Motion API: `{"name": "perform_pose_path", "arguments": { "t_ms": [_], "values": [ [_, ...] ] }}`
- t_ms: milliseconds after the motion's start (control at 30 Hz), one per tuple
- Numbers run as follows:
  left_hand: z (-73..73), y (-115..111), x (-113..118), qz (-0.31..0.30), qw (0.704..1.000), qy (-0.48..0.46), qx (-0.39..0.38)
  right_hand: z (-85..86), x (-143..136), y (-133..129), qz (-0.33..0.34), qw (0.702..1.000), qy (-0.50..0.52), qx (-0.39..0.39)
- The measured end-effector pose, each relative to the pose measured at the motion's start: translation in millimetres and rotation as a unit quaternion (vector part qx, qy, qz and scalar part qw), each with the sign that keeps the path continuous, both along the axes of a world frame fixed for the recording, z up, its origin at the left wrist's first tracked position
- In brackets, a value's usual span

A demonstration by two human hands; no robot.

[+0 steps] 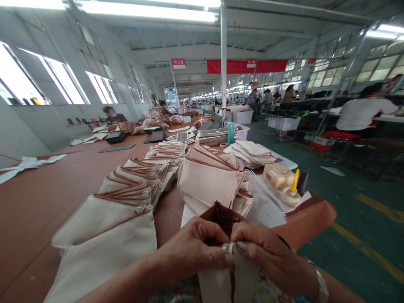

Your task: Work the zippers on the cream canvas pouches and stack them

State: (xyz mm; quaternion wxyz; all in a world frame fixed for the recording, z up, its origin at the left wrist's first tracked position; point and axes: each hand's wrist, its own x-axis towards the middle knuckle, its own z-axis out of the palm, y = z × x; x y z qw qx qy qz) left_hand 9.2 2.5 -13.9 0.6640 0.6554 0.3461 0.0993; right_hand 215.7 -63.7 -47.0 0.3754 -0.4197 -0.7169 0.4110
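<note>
My left hand (202,244) and my right hand (263,248) meet at the front edge of the table, thumbs and forefingers pinched on a cream fabric pouch (217,284) with a brown lining. Its brown inside shows just beyond my fingertips, and its lower part hangs down toward my lap. Directly ahead lies a stack of cream pouches (210,179) with brown edging. A long overlapping row of similar pouches (120,235) fans out on the left, near my left forearm.
A cloudy plastic container (279,183) with a yellow-handled tool (295,180) stands to the right on white paper. Behind the stack are a turquoise bottle (230,134) and more cream pieces (251,152). A metal pole (224,63) rises beyond. People sit at far worktables.
</note>
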Motion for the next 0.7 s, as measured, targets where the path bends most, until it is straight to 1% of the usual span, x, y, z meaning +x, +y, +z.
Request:
{"name": "perform_pose_path", "arguments": {
  "t_ms": [67,167,267,367,467,600,700],
  "values": [
    [-2.2,-0.9,-1.5,0.01,1.0,0.0,-0.011,2.6,-0.5,-1.1,-0.002,1.0,-0.024,0.005],
    [-7.4,-2.3,-2.8,0.044,0.998,-0.006,-0.045,4.6,-1.3,-0.1,0.004,0.999,-0.035,-0.009],
    [-12.5,-3.6,-2.6,0.079,0.995,-0.009,-0.068,5.9,-2.5,3.1,0.015,0.999,-0.014,-0.035],
    [-15.7,-3.9,-2.2,0.092,0.993,-0.027,-0.072,8.0,-4.7,5.7,0.025,0.995,0.038,-0.091],
    [-18.6,-2.9,-2.2,0.088,0.994,-0.026,-0.056,9.0,-9.0,7.3,0.021,0.988,0.078,-0.133],
    [-22.4,-1.7,-2.0,0.085,0.996,-0.007,-0.017,5.2,-14.5,10.0,-0.004,0.987,0.066,-0.147],
    [-20.7,-2.0,-1.4,0.094,0.996,0.004,0.004,1.4,-15.4,11.7,-0.004,0.983,0.081,-0.164]
  ]
}}
